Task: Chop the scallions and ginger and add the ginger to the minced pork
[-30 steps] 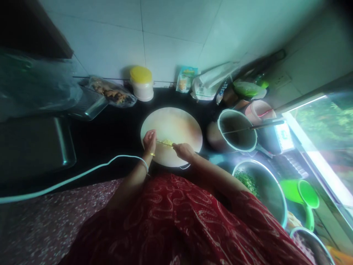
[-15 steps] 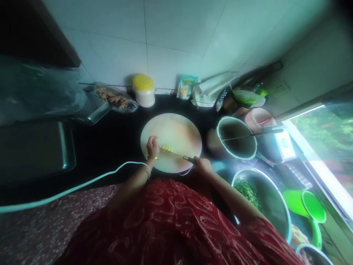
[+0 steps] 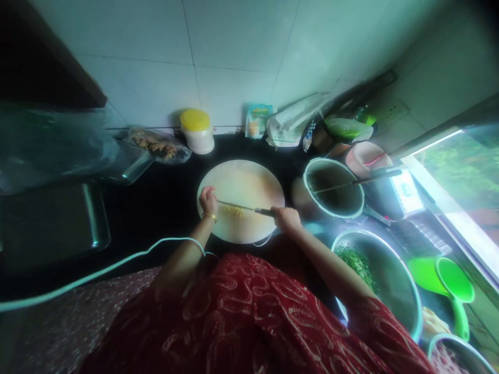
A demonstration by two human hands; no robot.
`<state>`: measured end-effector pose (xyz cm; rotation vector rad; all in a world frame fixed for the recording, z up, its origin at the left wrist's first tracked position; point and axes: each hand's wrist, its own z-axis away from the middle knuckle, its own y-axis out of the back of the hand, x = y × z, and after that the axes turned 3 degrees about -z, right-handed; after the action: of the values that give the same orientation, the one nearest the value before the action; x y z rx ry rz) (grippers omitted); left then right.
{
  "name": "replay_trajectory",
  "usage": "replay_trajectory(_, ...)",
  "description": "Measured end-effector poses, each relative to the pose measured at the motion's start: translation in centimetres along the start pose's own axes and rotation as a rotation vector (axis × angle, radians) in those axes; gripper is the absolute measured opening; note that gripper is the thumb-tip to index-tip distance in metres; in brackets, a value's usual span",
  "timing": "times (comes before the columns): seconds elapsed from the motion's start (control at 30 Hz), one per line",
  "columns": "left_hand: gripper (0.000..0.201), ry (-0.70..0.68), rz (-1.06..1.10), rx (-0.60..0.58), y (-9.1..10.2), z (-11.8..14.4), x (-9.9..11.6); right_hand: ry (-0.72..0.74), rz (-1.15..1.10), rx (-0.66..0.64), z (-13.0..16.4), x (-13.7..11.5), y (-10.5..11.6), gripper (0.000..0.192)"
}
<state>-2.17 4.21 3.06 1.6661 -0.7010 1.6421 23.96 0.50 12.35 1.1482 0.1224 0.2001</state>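
Note:
A round pale chopping board (image 3: 249,182) lies on the dark counter in front of me. A small heap of yellow chopped bits (image 3: 233,210) sits on its near left part. My right hand (image 3: 286,218) grips the dark handle of a knife (image 3: 244,208), whose blade lies across the board over the heap. My left hand (image 3: 208,200) rests at the blade's tip on the board's left edge, fingers curled down on it.
A yellow-lidded jar (image 3: 197,131), food packets (image 3: 257,119) and a bag of brownish pieces (image 3: 158,145) line the tiled wall. A pot with a utensil (image 3: 335,189), a steel bowl of chopped greens (image 3: 374,275) and a green jug (image 3: 448,283) stand to the right. A steel tray (image 3: 50,218) lies left.
My right hand slid back from mid-blade to the knife handle at the board's right edge. The blade now lies flatter across the yellow bits, with my left hand on its tip.

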Motion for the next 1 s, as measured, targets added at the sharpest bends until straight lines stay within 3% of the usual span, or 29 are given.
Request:
replay_trajectory(0.1, 0.012, 0.062, -0.008, 0.004, -0.4, -0.4, -0.4, -0.007, 0.019, 0.009, -0.9, 0.2, 0.8, 0.028)
replay_trajectory(0.23, 0.014, -0.090, -0.065, -0.030, -0.6, 0.0, -0.9, -0.073, -0.025, -0.022, -1.4, 0.5, 0.5, 0.031)
replay_trajectory(0.4, 0.013, 0.073, -0.035, -0.016, -0.1, -0.4, -0.7, -0.014, 0.037, -0.016, -0.5, -0.5, 1.0, 0.030)
replay_trajectory(0.57, 0.015, -0.090, -0.031, -0.070, 0.3, -0.1, -0.6, -0.126, 0.002, -0.060, 0.8, -1.5, 0.4, 0.034)
replay_trajectory(0.73, 0.013, 0.045, -0.004, -0.088, 0.9, -0.5, -0.5, 0.052, 0.031, -0.090, 1.4, -1.7, 0.8, 0.025)
replay_trajectory(0.83, 0.015, -0.043, -0.015, -0.145, 1.1, 0.0, -0.3, 0.042, -0.033, -0.166, 2.2, -1.8, -0.3, 0.025)
replay_trajectory(0.93, 0.017, -0.153, -0.016, -0.144, 1.4, 0.4, -0.2, 0.011, -0.068, -0.128, 2.7, -1.8, -1.2, 0.024)
replay_trajectory(1.0, 0.017, -0.128, 0.014, -0.136, 1.8, 0.1, -0.2, 0.041, -0.073, -0.094, 2.9, -2.0, -1.1, 0.025)
